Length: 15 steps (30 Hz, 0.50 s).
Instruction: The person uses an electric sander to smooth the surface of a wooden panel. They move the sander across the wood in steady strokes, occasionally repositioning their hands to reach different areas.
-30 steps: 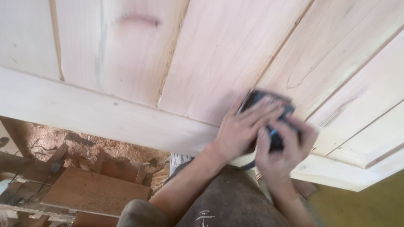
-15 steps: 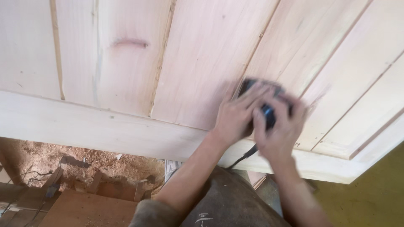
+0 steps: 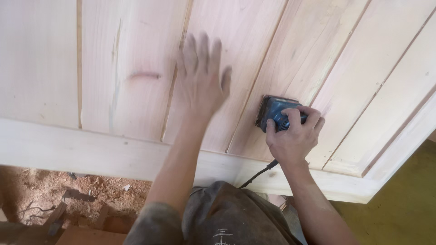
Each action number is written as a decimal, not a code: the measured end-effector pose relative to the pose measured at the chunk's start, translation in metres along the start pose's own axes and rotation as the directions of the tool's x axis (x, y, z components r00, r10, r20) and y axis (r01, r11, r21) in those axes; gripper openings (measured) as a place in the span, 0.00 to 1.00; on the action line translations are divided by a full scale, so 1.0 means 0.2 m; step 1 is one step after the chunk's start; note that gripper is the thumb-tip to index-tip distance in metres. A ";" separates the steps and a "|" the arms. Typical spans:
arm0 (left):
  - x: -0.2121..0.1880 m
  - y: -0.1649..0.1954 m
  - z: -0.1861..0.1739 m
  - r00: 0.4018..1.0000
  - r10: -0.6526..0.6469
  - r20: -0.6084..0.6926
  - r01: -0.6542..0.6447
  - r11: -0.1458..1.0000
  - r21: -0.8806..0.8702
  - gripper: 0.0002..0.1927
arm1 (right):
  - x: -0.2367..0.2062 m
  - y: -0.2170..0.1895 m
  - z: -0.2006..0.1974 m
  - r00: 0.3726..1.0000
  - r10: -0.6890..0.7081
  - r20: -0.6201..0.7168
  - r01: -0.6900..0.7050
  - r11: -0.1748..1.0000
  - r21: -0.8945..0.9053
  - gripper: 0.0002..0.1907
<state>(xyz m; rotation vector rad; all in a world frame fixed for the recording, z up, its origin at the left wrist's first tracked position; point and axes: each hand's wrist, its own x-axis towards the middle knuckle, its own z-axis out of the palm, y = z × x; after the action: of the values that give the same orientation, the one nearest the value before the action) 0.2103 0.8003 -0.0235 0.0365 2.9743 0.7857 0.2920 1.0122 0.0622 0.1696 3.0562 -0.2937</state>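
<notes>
A large pale wooden door panel (image 3: 113, 59) made of vertical boards with a wide bottom rail lies flat before me. My right hand (image 3: 293, 136) grips a blue and black electric sander (image 3: 272, 111) pressed onto one board, its black cord (image 3: 256, 174) trailing back over the rail. My left hand (image 3: 202, 77) is spread flat with fingers apart on the boards to the left of the sander, blurred by motion and holding nothing.
Reddish sawdust and wood scraps (image 3: 68, 195) cover the ground below the panel's near edge at the left. A yellowish floor (image 3: 408, 199) shows at the lower right. My dark trousers (image 3: 227, 218) fill the bottom centre.
My left hand has come off the sander and moved left and up onto the bare boards. The right hand alone now holds the sander.
</notes>
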 end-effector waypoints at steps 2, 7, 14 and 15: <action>0.23 -0.03 0.02 0.998 -0.023 0.061 0.018 0.996 0.084 0.40 | 0.11 0.00 0.00 1.000 -0.025 0.002 0.025 0.999 -0.021 0.19; 0.42 -0.02 0.11 0.988 -0.083 0.132 0.075 0.995 0.066 0.41 | 0.56 -0.02 0.04 1.000 -0.023 0.005 0.024 0.991 -0.135 0.18; 0.41 -0.05 0.13 0.990 -0.104 0.096 0.095 0.991 0.092 0.38 | 1.30 0.08 0.00 0.996 -0.081 -0.030 0.072 0.970 -0.232 0.19; 0.42 -0.05 0.13 0.990 -0.107 0.091 0.098 0.990 0.097 0.38 | 1.38 0.10 0.00 0.995 -0.089 -0.044 0.076 0.967 -0.244 0.21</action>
<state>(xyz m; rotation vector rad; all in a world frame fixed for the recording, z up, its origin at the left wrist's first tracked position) 0.1285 0.8086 -0.0560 -0.0722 2.8926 0.6162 0.0196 1.0595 0.0372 0.0367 3.1233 0.0836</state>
